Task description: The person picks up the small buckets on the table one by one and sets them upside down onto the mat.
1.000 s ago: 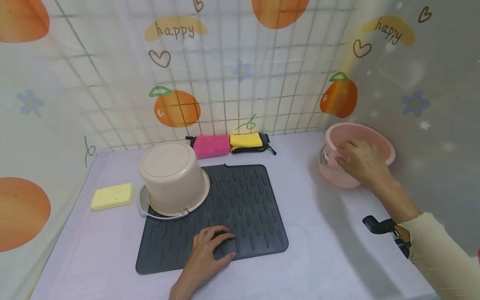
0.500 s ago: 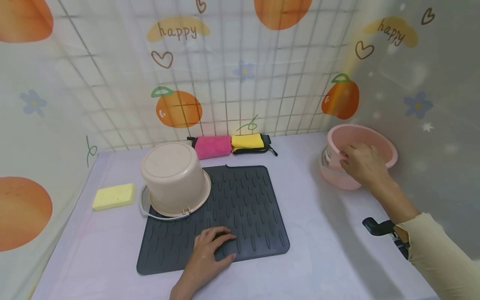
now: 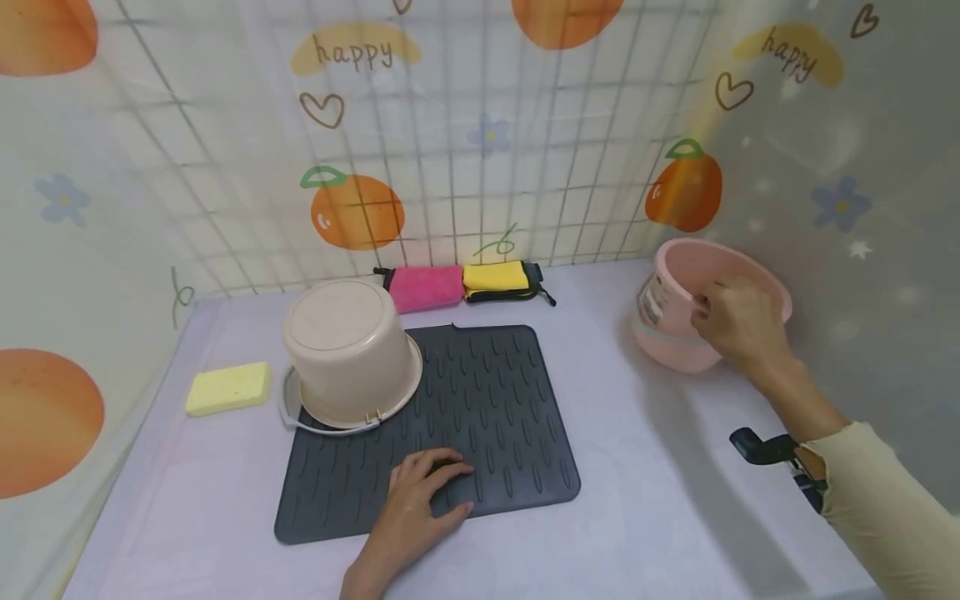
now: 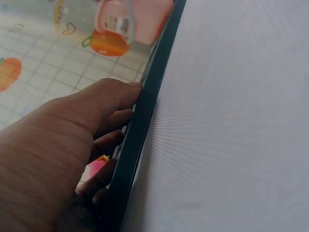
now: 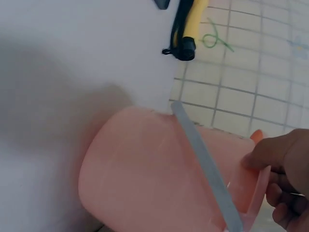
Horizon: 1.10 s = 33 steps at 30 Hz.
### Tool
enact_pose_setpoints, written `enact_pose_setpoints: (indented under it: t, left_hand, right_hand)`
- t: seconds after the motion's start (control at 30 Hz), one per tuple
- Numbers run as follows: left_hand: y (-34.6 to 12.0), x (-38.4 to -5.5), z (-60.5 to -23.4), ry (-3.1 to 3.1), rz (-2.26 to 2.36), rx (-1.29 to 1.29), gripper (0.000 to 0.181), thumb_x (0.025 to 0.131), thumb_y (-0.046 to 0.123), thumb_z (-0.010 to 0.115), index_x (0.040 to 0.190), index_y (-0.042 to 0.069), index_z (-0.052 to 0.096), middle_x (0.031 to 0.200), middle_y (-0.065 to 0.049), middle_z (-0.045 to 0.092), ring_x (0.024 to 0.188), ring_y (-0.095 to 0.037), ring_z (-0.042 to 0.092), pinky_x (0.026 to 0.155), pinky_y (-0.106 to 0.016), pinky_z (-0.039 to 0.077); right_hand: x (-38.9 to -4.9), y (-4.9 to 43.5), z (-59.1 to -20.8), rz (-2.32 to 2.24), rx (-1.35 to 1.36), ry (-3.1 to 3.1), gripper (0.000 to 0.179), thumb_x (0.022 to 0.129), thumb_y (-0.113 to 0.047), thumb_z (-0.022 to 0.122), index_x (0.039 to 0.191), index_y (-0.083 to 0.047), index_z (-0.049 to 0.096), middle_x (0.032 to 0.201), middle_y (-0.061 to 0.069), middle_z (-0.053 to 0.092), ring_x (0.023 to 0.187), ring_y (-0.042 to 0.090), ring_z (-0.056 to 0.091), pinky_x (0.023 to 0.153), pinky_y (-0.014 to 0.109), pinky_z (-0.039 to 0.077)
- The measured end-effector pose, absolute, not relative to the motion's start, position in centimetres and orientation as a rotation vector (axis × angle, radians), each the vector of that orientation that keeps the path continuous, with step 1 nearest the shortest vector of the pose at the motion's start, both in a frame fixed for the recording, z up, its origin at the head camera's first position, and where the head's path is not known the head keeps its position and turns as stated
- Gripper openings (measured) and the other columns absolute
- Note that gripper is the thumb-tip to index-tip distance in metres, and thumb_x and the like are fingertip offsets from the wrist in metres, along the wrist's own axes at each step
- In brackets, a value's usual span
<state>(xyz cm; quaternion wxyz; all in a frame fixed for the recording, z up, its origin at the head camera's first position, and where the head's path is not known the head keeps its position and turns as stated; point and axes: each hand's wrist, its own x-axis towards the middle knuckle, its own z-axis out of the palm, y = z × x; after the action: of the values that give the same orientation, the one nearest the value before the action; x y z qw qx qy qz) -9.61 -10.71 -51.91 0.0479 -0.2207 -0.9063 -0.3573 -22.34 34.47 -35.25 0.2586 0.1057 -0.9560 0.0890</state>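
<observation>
At the right of the table a pink bucket (image 3: pixel 678 333) stands with its grey handle hanging across the side. My right hand (image 3: pixel 742 321) pinches the bucket's rim; in the right wrist view the thumb presses the outer wall and the other fingers curl behind the rim. Near the front edge of a dark grey ribbed mat (image 3: pixel 495 417), my left hand (image 3: pixel 408 508) rests with loosely bent fingers. Its fingers lie along the mat's edge in the left wrist view. A beige bucket (image 3: pixel 348 350) sits upside down on the mat's far left part, its handle lying around the rim.
A yellow sponge (image 3: pixel 228 389) lies left of the beige bucket. Behind the mat are a folded pink cloth (image 3: pixel 427 287) and a folded yellow cloth (image 3: pixel 495 279), both with black trim. A printed curtain (image 3: pixel 487 175) hangs over a wire grid along the back.
My right hand's fingers have tightened on the pink bucket's rim. The bucket has tilted slightly, and more of its label shows. My left hand has stayed in place on the mat.
</observation>
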Motion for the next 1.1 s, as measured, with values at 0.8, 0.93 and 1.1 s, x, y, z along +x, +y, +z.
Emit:
enact_pose_setpoints:
  t: [0.8, 0.93, 1.1]
  left_hand:
    - [-10.9, -9.8, -51.8, -2.814, -1.104, -0.646, 0.038, 0.084, 0.042, 0.080, 0.120, 0.032, 0.071, 0.135, 0.014, 0.052, 0.127, -0.013, 0.039, 0.101, -0.047, 0.030]
    - [-10.9, -9.8, -51.9, -2.819, -1.103, -0.643, 0.038, 0.085, 0.042, 0.080, 0.120, 0.033, 0.071, 0.134, 0.015, 0.052, 0.126, -0.012, 0.039, 0.102, -0.047, 0.030]
    - [-10.8, -9.7, -51.7, -2.824, -1.110, -0.642, 0.038, 0.084, 0.042, 0.080, 0.120, 0.032, 0.071, 0.134, 0.015, 0.052, 0.126, -0.013, 0.039, 0.102, -0.048, 0.030]
  right_hand:
    - [-20.1, 30.7, -31.9, 0.425, 0.372, -2.445, 0.016, 0.079, -0.004, 0.080, 0.093, 0.004, 0.075, 0.080, 0.014, 0.068, 0.071, 0.027, 0.059, 0.058, 0.035, 0.042]
    - [-20.0, 30.3, -31.8, 0.501, 0.359, -2.427, 0.018, 0.080, -0.004, 0.081, 0.094, 0.005, 0.076, 0.079, 0.013, 0.067, 0.068, 0.024, 0.056, 0.058, 0.018, 0.037]
    - [-19.9, 29.8, -31.7, 0.602, 0.322, -2.408, 0.019, 0.079, -0.004, 0.082, 0.094, 0.005, 0.076, 0.079, 0.013, 0.067, 0.066, 0.022, 0.055, 0.057, 0.007, 0.033]
